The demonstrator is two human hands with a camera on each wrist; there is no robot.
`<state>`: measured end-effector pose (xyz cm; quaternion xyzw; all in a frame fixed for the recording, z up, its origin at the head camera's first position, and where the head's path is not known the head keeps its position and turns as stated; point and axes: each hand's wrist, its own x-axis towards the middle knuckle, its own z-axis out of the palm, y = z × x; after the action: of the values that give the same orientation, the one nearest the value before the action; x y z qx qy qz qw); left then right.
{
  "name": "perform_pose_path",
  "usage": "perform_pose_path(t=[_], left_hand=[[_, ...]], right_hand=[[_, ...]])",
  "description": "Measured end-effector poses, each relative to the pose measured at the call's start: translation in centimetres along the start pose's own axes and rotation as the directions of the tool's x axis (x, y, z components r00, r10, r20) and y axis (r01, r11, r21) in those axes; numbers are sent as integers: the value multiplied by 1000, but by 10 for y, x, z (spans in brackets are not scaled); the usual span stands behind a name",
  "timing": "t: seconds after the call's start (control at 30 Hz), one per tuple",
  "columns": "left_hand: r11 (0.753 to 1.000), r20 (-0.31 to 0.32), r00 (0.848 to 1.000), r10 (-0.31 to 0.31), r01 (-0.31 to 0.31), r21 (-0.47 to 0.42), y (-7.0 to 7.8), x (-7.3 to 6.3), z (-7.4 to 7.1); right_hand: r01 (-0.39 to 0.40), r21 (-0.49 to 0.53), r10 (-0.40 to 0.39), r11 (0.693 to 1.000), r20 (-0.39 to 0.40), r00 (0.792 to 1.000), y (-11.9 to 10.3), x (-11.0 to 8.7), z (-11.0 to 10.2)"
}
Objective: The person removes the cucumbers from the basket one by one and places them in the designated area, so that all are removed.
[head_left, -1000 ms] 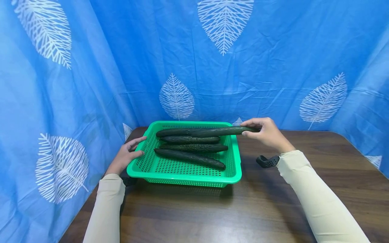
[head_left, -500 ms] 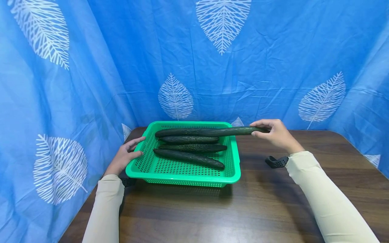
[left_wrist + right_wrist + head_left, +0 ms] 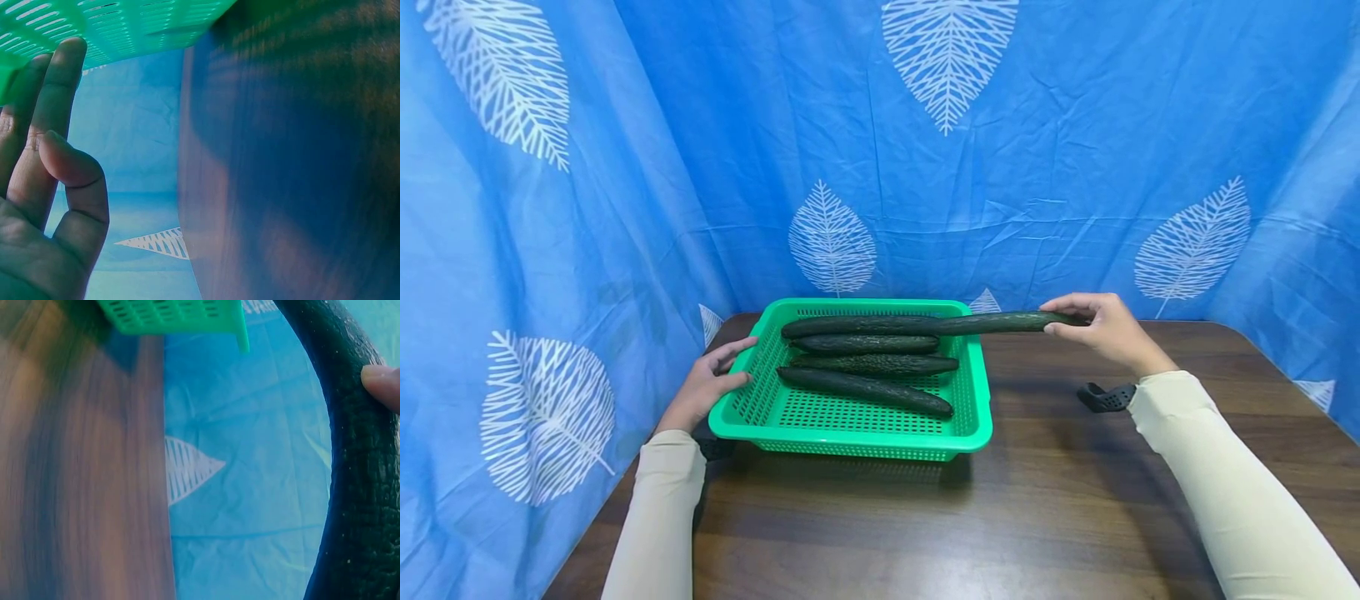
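In the head view my right hand (image 3: 1105, 327) pinches the right end of a long dark green cucumber (image 3: 1000, 322), held nearly level across the right rim of a green plastic basket (image 3: 850, 440). Its left end overlaps the rearmost cucumber (image 3: 857, 326) inside. The thumb lies against the held cucumber (image 3: 362, 462) in the right wrist view; the other fingers are out of that frame. My left hand (image 3: 703, 385) is at the basket's left side. Its fairly straight fingers touch the perforated wall (image 3: 137, 25) in the left wrist view, the thumb bent and holding nothing.
Several more cucumbers (image 3: 868, 392) lie crosswise in the basket. The basket stands on a brown wooden table (image 3: 1075, 500). A blue curtain (image 3: 1037, 167) with white leaf prints hangs behind and at the sides. A black strap (image 3: 1105, 398) hangs at the right wrist.
My right hand has moved steadily right, drawing the held cucumber farther out past the basket's right rim. The left hand, the basket and the other cucumbers have stayed in place.
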<state>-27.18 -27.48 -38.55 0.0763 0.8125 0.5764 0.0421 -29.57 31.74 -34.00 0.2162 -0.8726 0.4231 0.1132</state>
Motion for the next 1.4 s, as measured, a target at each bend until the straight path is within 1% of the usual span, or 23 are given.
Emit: perform_pose_path(t=[0.17, 0.37, 0.63, 0.83, 1.07, 1.27, 1.4], left_hand=[[1000, -3, 1000, -3, 3, -6, 1, 0, 0], [1000, -2, 1000, -10, 10, -9, 1, 0, 0], [1000, -3, 1000, -1, 1, -5, 1, 0, 0], [1000, -6, 1000, -5, 5, -8, 1, 0, 0], [1000, -6, 1000, -6, 6, -17, 0, -1, 1], [1000, -7, 1000, -2, 2, -16, 0, -1, 0], [1000, -13, 1000, 5, -5, 6, 0, 0, 1]], right_hand=[[-69, -33, 70, 997, 21, 997, 7, -4, -10], [-124, -55, 126, 991, 32, 991, 15, -9, -23], [-196, -78, 200, 977, 49, 979, 28, -16, -39], [-253, -88, 259, 963, 74, 963, 38, -18, -49], [-283, -99, 293, 954, 95, 952, 47, -21, -57], [-296, -37, 299, 954, 81, 951, 52, -24, -61], [-310, -11, 310, 951, 82, 947, 58, -26, -63]])
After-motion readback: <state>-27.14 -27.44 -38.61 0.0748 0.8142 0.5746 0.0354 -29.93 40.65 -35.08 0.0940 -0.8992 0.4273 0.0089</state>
